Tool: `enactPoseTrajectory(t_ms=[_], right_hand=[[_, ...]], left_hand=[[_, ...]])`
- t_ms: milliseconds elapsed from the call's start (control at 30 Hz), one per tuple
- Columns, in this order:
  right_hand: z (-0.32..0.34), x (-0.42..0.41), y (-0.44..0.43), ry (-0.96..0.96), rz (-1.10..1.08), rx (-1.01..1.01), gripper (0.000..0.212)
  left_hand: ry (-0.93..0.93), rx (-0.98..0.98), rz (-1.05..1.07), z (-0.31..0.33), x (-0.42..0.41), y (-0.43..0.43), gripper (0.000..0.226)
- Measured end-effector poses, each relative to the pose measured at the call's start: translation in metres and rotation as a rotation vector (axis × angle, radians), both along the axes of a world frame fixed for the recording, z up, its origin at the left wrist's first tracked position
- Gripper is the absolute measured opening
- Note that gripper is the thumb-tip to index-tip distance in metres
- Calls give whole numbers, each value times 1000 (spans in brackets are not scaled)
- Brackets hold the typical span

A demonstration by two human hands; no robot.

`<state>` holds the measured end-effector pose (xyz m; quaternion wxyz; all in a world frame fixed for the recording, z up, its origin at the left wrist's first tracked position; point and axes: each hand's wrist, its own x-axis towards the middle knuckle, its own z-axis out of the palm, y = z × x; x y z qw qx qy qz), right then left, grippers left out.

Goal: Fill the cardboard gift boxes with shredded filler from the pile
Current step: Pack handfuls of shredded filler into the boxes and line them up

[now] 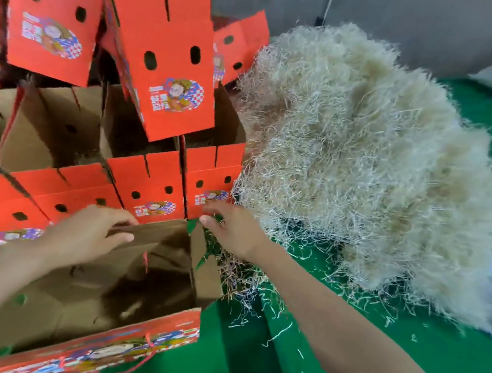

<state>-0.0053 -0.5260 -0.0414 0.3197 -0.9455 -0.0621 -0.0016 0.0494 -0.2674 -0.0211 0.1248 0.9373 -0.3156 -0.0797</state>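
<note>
An open red cardboard gift box (pixel 126 341) with a brown inside stands right in front of me, with no filler visible inside. My left hand (pixel 90 233) pinches its far wall flap, thumb on the inner side. My right hand (pixel 232 229) grips the box's far right corner, fingers curled at the flap edge. A big pale heap of shredded filler (pixel 366 159) lies to the right on the green cloth (pixel 340 360), touching the box's right side.
Several more open red boxes (pixel 149 184) stand in rows behind and to the left, some stacked and tilted (pixel 163 46). Loose shreds (pixel 254 296) litter the cloth near the box. A grey wall runs behind the heap.
</note>
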Motion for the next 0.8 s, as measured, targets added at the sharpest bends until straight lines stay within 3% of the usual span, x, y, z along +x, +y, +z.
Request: enactPoseTrajectory(t_ms=[100,200,300,367,467,567,667,800], right_hand=[[-8,-4,-53,34,-196,69,36],[-19,-7,-108,33,-415,10,39],[-30,-3,-144,77,-520,-75,51],[-42,4,-148,84,-433,-185,68],[-71,21,-125,106,-70,-429,103],[-103,43,-104,86,119,-747,105],[-104,75,-110,14,6,-757,90],[-78,129,-136,-31,-243,-730,113]], left_hand=[[-7,86,-26,-3,2,-28,6],[44,141,-60,0,6,-49,24],[109,102,-72,10,11,-72,20],[138,80,-62,14,14,-90,14],[147,76,-56,16,22,-114,15],[141,78,-45,20,37,-136,10],[106,21,-27,23,57,-157,12],[125,-78,15,22,77,-190,11]])
